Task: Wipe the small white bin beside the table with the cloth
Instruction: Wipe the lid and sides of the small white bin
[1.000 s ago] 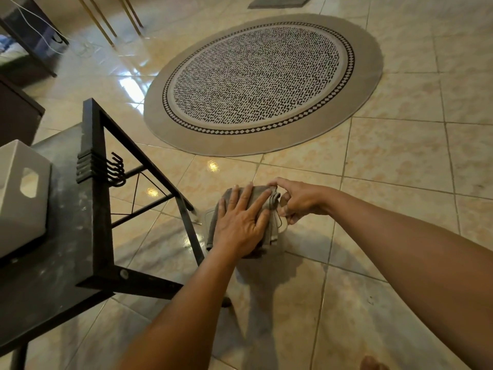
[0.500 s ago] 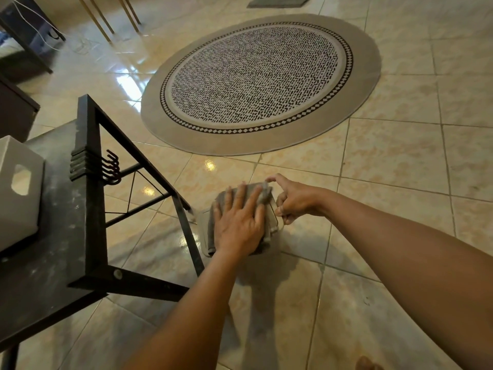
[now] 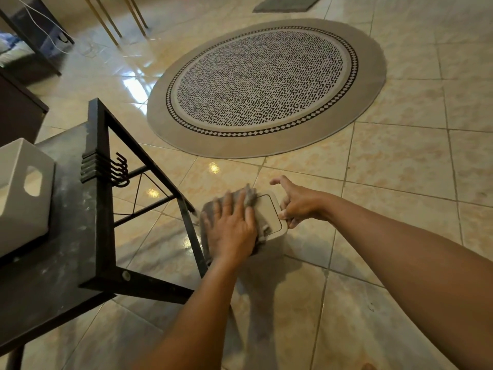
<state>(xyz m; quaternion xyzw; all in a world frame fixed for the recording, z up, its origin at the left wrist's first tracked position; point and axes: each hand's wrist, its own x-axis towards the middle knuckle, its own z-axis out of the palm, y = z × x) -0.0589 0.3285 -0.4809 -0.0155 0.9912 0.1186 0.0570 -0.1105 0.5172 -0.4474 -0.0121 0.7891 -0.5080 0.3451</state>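
Wiping bin (image 3: 269, 213) with cloth (image 3: 250, 198)

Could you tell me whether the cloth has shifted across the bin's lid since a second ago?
Yes. The cloth has slid toward the table leg, uncovering the lid.

Fuzzy grey cloth (image 3: 250, 194), matt plastic bin (image 3: 269, 212), glossy tiles (image 3: 400, 161) (reflective)

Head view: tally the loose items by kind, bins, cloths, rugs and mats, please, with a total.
Bins: 2, the small white bin on the floor and a white bin on the table
Cloths: 1, the grey cloth under the left hand
Rugs and mats: 2, a round rug and a grey mat
Total: 5
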